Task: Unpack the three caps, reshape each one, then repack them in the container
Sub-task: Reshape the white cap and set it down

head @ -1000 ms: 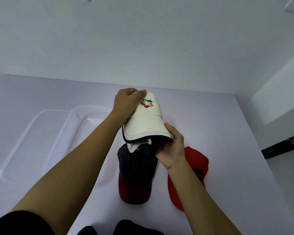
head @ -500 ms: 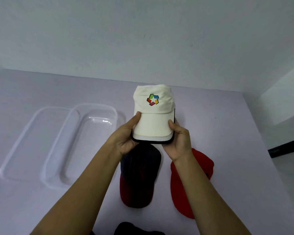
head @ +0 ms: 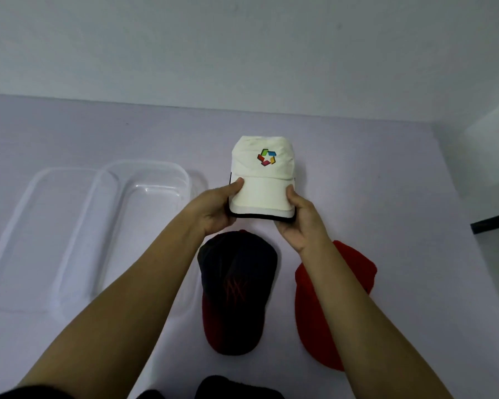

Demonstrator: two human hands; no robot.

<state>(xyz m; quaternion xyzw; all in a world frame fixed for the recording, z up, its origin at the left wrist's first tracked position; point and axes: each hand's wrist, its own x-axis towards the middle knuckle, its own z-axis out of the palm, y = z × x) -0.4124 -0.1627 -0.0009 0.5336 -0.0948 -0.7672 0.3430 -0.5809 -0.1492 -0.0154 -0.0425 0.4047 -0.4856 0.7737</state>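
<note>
Evidently both hands' grip pinches white cap [head: 262, 182] brim sides.

Three caps: white cap [head: 262, 180], dark cap [head: 236, 292], red cap [head: 314, 312]; one container [head: 144, 180], one lid [head: 26, 240].

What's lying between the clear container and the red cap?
The dark cap with a red brim lies between the container and red cap, seen in the head view.

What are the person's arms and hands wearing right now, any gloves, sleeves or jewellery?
No gloves: the left hand and right hand are bare, with no rings, watch or bracelets visible. Both forearms are uncovered. A dark short sleeve edge shows at the left upper arm, bottom left.
</note>
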